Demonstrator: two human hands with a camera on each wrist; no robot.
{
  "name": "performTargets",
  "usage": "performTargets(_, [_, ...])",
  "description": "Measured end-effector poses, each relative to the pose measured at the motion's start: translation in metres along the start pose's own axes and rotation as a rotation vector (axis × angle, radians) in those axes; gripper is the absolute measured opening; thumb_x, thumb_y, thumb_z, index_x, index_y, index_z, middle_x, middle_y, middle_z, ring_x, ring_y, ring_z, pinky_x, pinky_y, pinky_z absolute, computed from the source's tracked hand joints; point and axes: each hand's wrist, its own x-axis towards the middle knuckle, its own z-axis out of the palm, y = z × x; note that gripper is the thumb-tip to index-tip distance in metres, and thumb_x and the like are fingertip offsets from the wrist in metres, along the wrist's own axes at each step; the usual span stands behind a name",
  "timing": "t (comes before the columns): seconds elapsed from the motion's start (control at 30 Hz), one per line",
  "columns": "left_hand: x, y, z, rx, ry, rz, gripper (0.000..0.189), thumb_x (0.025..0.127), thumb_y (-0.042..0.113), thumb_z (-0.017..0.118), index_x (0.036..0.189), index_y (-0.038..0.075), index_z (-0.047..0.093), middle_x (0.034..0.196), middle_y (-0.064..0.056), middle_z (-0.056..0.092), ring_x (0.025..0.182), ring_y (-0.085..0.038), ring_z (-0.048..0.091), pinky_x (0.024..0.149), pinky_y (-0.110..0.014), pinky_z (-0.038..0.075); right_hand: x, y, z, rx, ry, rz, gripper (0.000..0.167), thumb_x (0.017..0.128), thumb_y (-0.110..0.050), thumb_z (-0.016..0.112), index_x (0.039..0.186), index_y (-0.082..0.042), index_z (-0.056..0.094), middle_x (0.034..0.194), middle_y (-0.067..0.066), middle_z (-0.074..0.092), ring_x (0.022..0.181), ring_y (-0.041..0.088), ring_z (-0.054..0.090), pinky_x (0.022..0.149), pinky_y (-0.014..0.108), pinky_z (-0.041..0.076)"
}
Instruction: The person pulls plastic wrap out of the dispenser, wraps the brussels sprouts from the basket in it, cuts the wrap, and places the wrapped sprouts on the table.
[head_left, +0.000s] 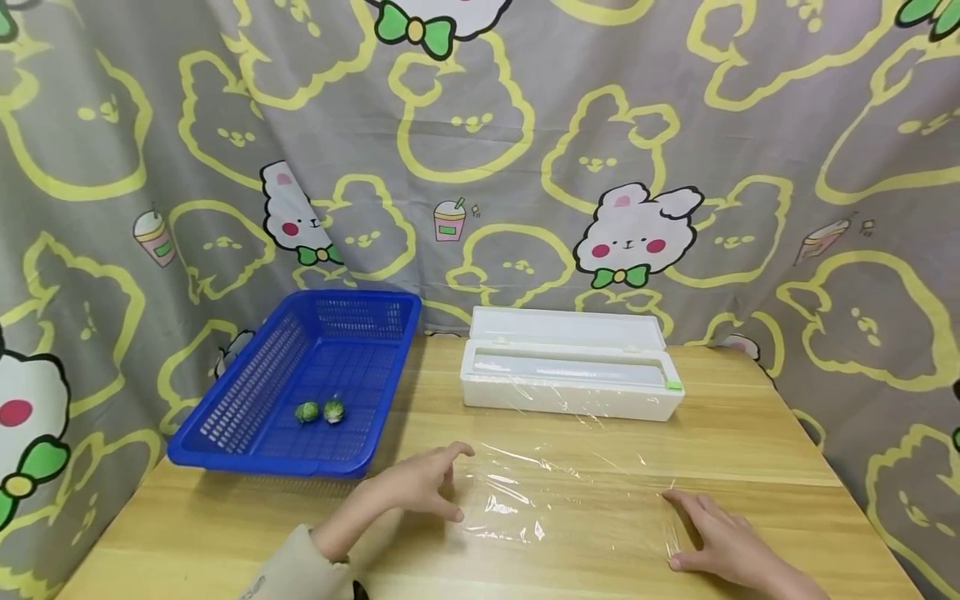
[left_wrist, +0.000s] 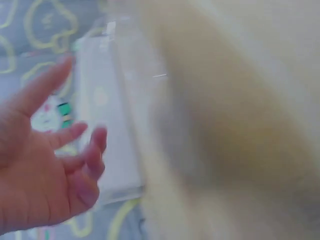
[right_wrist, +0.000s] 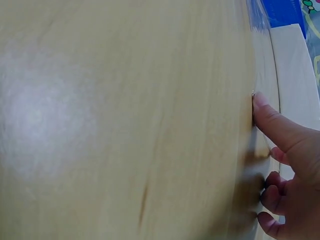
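Note:
A sheet of clear plastic wrap (head_left: 555, 492) spreads over the table between the two hands, with glints and creases showing. At its left edge, my left hand (head_left: 423, 482) has thumb and forefinger spread wide apart; in the left wrist view its fingers are loosely bent with nothing between them. My right hand (head_left: 720, 537) touches the right edge, fingertip and thumb set apart where the wrap bunches into folds. Behind the wrap stands a white cling film box (head_left: 573, 398), its lid (head_left: 566, 327) raised and a green piece (head_left: 674, 385) at its right end.
A blue plastic basket (head_left: 273, 465) stands at the left of the wooden table (head_left: 772, 442). Two small green Brussels sprouts (head_left: 333, 410) lie inside it. A grey curtain (head_left: 517, 108) with cartoon animals hangs right behind the table and along its sides.

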Motion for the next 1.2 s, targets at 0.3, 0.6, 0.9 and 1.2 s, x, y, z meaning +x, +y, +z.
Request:
performTargets(0.3, [-0.030,0.003,-0.058,-0.205,0.125,0.268,0.069,0.077,0.024,0.072,0.132,0.007,0.035,0.096,-0.004,0.056,0.075,-0.009,0.048,0.061,-0.025,0.044,0.002,-0.002,0.000,-0.004,0.004,-0.005,0.086,0.060,-0.055,0.072,0.127,-0.007,0.045,0.113,0.018,0.053,0.104,0.039,0.052,0.070,0.056,0.039])
performTargets(0.6, [-0.064,-0.034,-0.102,-0.261,0.321,0.164,0.066,0.083,0.014,0.066,0.136,0.008,0.029,0.099,-0.007,0.055,0.072,-0.014,0.047,0.054,-0.024,0.040,-0.003,0.005,-0.003,-0.004,-0.016,0.002,0.088,0.062,-0.053,0.073,0.128,-0.004,0.044,0.117,0.021,0.051,0.105,0.042,0.051,0.069,0.058,0.040])
performTargets(0.9, [-0.080,-0.092,-0.114,-0.323,0.395,0.098,0.063,0.087,0.006,0.058,0.138,0.001,0.021,0.099,-0.008,0.055,0.070,-0.013,0.046,0.060,-0.026,0.042,-0.001,0.005,-0.002,0.018,-0.036,0.018,0.086,0.062,-0.052,0.073,0.128,-0.004,0.044,0.115,0.020,0.051,0.103,0.041,0.052,0.069,0.058,0.040])
performTargets(1.2, [-0.090,-0.137,-0.112,-0.369,0.403,-0.078,0.067,0.089,0.012,0.057,0.141,0.001,0.017,0.104,-0.017,0.055,0.077,-0.016,0.052,0.067,-0.028,0.045,-0.001,0.005,0.002,0.041,-0.031,0.006,0.086,0.063,-0.052,0.073,0.128,-0.003,0.044,0.118,0.023,0.049,0.103,0.043,0.051,0.070,0.059,0.038])
